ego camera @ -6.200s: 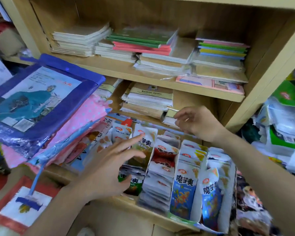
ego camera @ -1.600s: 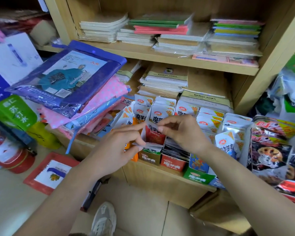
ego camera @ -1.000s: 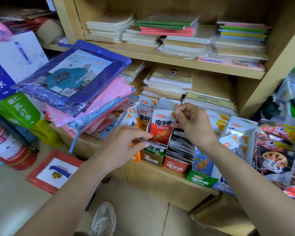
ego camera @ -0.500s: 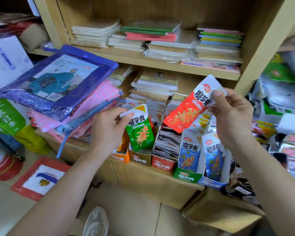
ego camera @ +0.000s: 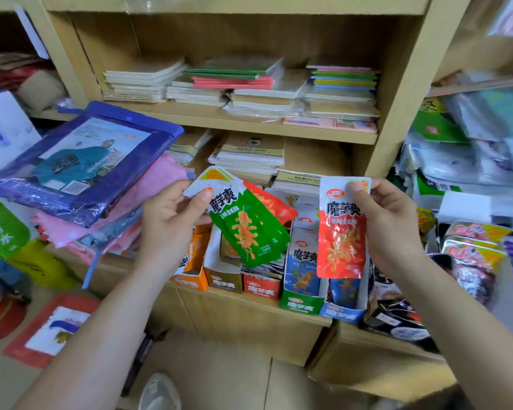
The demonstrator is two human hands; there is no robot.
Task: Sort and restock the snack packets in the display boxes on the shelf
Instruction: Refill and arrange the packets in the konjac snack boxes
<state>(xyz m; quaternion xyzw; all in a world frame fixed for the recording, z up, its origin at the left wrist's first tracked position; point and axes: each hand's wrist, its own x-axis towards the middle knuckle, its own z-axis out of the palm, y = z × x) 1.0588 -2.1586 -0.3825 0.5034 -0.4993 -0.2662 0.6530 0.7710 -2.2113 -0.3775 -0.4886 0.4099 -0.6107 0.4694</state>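
I'm watching both hands raised in front of the red box (ego camera: 261, 287), which is sitting on the shelf (ego camera: 255, 304) in a row of display boxes. The left hand (ego camera: 169, 223) is pinching a green packet (ego camera: 246, 232) by its white top corner, thumb on the front and fingers curled behind. That packet is hanging tilted above the red box, covering the packets stacked in it. A second red packet (ego camera: 268, 202) is poking out behind the green one, higher above the red box; I'm not able to tell whether the left hand is holding it too. The right hand (ego camera: 388, 223) is gripping a red packet (ego camera: 341, 241) by its top edge, thumb pressing on the front. It is hanging upright, up and to the right of the red box, in front of the green box (ego camera: 301, 303) and blue box (ego camera: 341, 310). An orange box (ego camera: 190, 279) and a brown box (ego camera: 222, 281) are standing left of the red box. Notebooks (ego camera: 249, 84) are lying stacked well above it.
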